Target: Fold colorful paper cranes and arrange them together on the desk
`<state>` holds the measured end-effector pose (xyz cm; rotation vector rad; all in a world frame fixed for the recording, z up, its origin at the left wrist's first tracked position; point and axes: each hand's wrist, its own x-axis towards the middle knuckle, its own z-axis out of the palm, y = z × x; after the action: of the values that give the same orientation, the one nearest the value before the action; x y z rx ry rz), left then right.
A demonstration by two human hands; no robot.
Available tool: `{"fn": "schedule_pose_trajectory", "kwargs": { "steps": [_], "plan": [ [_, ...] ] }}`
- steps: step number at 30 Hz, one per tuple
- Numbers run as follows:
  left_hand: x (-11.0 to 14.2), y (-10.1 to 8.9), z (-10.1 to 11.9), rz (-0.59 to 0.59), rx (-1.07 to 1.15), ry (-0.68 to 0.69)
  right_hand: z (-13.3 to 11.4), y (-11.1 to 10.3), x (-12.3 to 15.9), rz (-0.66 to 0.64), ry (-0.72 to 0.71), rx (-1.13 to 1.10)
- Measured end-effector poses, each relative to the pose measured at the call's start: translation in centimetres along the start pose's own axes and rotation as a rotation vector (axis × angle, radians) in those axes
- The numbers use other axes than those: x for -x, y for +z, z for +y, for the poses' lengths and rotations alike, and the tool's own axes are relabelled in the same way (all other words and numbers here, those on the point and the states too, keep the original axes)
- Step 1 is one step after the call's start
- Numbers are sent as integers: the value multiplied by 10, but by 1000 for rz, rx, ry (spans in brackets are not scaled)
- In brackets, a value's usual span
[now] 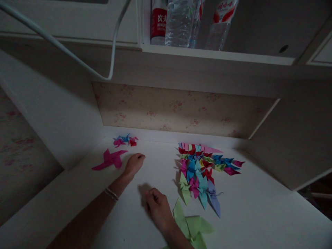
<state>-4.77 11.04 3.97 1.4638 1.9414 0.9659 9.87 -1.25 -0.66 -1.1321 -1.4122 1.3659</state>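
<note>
My left hand (135, 163) rests on the white tabletop with its fingers curled in and nothing showing in them. Just left of it lies a large magenta paper crane (111, 160). Closer to me, my right hand (157, 208) is also curled into a loose fist, with nothing visible in it. A big light green paper crane (194, 226) lies beside my right wrist, partly hidden behind the forearm. To the right, several small folded cranes (191, 168) in red, blue, teal, green and purple stand in close rows. Another small cluster of cranes (126, 139) sits at the back left.
Behind the white tabletop (160, 162) is a floral panel (176, 109). Plastic bottles (178, 24) stand on the shelf above. A white cable (77, 58) hangs in front at the upper left. Side panels (287, 138) close in the desk.
</note>
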Motion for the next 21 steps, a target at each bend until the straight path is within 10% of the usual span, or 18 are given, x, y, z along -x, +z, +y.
{"fn": "schedule_pose_trajectory", "kwargs": {
  "steps": [7, 21],
  "plan": [
    [-80, -14, 3, 134, -368, -64, 1, 0, -2, -34, -39, 62],
    [-118, 0, -20, 75, -683, 52, 12, 3, -17, 16, 25, 103]
  ]
}}
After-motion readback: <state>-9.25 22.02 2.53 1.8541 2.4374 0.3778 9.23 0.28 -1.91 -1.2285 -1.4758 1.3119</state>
